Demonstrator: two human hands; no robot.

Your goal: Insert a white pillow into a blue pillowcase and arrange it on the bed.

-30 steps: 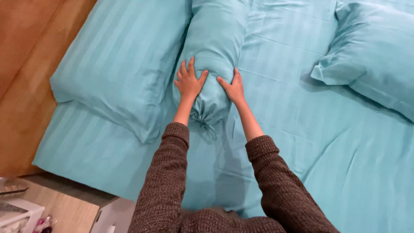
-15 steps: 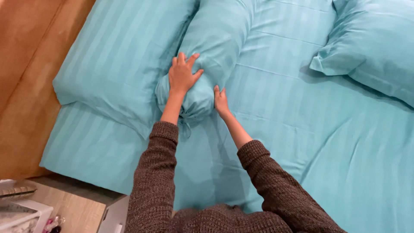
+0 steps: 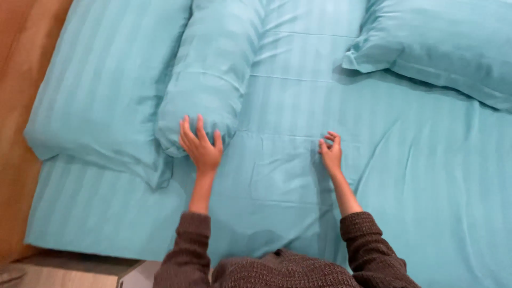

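Person leans over a bed, both sleeves dark knitted wool. Everything on the bed is the same teal striped cloth.

Left hand [image 3: 201,146]: palm down, fingers spread and flat, pressed against the near, rounded end of the bolster pillow [image 3: 209,69]. Nothing is clasped; the hand lies wide open on the fabric. Fingertips touch the bolster's end, while the heel of the palm rests on the bed sheet [image 3: 288,176] just below it.

The bolster runs away from that hand, up the bed, long and tube-shaped, slightly tilted. Its far end passes out of view at the top edge.

To the outer side of the left hand, touching the bolster along its length, lies a flat pillow [image 3: 101,90]. Its near corner droops just beside the left wrist.

Right hand [image 3: 331,151]: well apart from the left, resting on the sheet, fingers loosely curled inward. It holds nothing that I can make out; whether the fingertips pinch a bit of sheet, cannot tell. Fold creases mark the sheet between the two hands.

Beyond the right hand, up and outward, a second pillow [image 3: 442,42] lies at an angle, apart from the bolster.

Wooden floor [image 3: 16,64] shows past the flat pillow, at the bed's edge.
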